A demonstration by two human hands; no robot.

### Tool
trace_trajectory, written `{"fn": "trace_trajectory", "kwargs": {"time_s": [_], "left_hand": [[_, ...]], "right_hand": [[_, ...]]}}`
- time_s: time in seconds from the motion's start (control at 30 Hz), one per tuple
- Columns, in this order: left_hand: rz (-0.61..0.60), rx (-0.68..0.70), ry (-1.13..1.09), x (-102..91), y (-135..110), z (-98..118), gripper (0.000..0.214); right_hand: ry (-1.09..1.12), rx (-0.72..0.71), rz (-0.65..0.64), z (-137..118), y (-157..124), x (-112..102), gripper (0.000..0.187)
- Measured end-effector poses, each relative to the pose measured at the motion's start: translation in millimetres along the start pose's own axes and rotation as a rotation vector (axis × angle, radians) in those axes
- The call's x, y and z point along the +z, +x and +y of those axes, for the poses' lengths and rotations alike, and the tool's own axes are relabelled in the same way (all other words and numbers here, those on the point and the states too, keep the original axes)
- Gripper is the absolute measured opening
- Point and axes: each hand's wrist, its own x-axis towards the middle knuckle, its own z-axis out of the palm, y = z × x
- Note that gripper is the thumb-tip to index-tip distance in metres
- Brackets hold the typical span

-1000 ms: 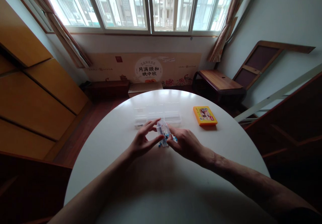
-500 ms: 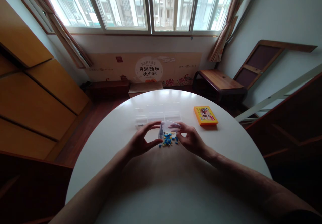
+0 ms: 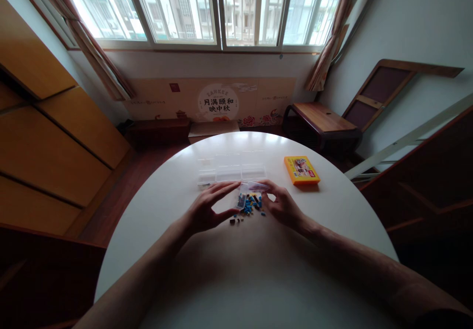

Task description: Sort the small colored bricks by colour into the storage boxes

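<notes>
right grip (image 3: 283, 208) pinching clear bag (image 3: 248, 189), left grip (image 3: 205, 212) wide, bricks (image 3: 251, 204) well inside table (image 3: 236, 279) edge

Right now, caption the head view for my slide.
Right hand tips a clear bag; small bricks lie on the table by left hand.

Big windows (image 3: 221, 9) w/ curtains (image 3: 96, 58) light the rm; wood cabinets (image 3: 55, 137) left, low bench (image 3: 321, 117) right (dark wood floor (image 3: 121, 186)).

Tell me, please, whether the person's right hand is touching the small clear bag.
Touching. The head view shows the right hand pinching the clear bag by its top edge, above the small bricks.
</notes>
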Motion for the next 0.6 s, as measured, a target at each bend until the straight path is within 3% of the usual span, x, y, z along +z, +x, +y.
{"fn": "trace_trajectory", "kwargs": {"time_s": [0.37,0.5,0.6], "left_hand": [[0.025,0.100,0.018,-5.1,7,13,0.080],[0.092,0.042,-0.065,-2.2,4,17,0.084],[0.128,-0.051,-0.247,4.6,1,17,0.082]], "right_hand": [[-0.066,-0.073,0.088,-2,1,-4,0.025],[-0.018,-0.028,0.085,-2,4,-3,0.026],[0.132,0.012,0.074,-1,10,-2,0.029]]}}
